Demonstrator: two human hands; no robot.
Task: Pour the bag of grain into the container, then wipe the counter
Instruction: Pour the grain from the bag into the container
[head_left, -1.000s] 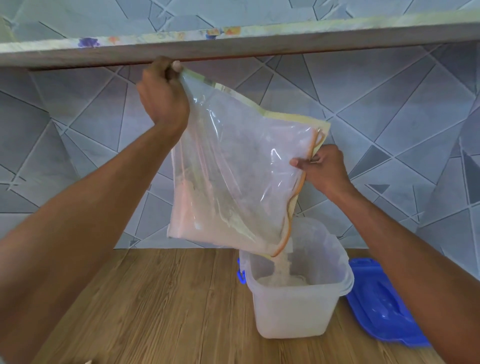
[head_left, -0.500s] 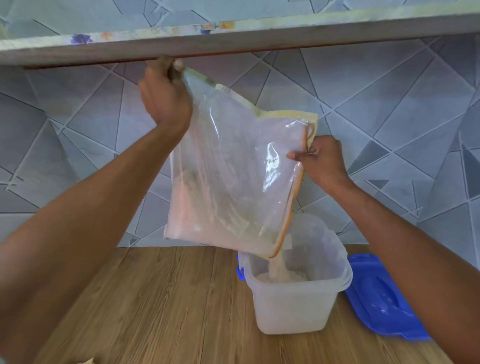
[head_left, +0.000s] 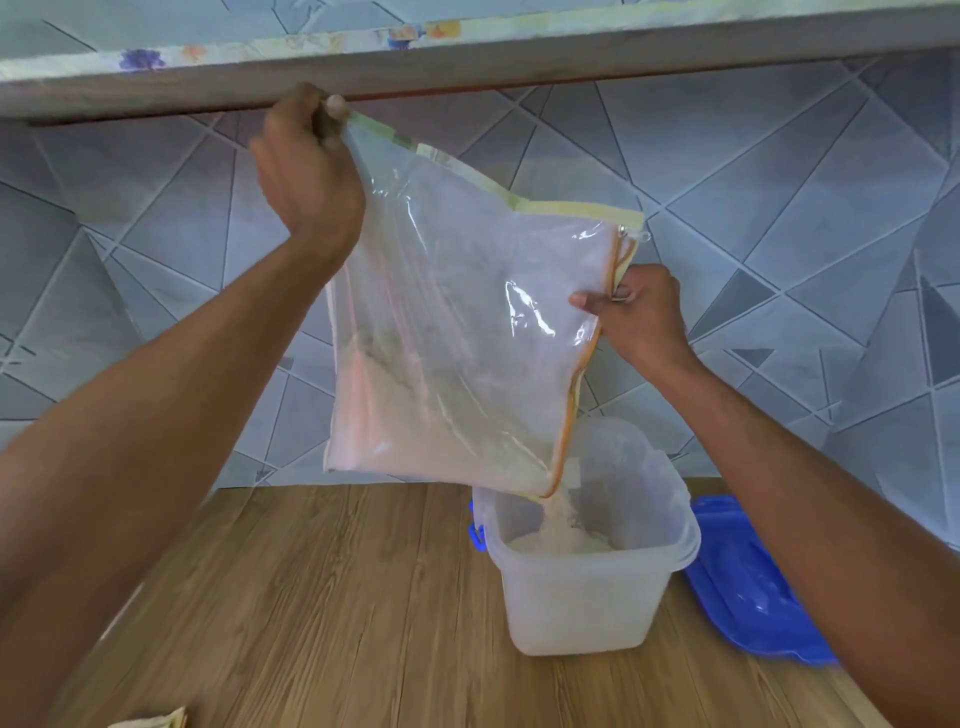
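A clear plastic bag (head_left: 457, 332) is held tilted above the wooden table (head_left: 322, 597), its upper corner pinched in the grip of the left hand (head_left: 306, 171) just under the edge of a shelf (head_left: 467, 67). The bag's orange-edged open side is pinched by the grip of the right hand (head_left: 641, 312), lower and to the right. Pale grain (head_left: 395, 436) is gathered in the bag's lower part, and a thin stream is seen falling from the lowest corner into the translucent container (head_left: 582, 597), which stands upright on the table directly beneath. A shallow heap of grain is visible inside the container. A blue lid (head_left: 753, 587) is lying on the table just right of the container, partly hidden by the right forearm. A grey tiled wall (head_left: 779, 234) is seen behind.
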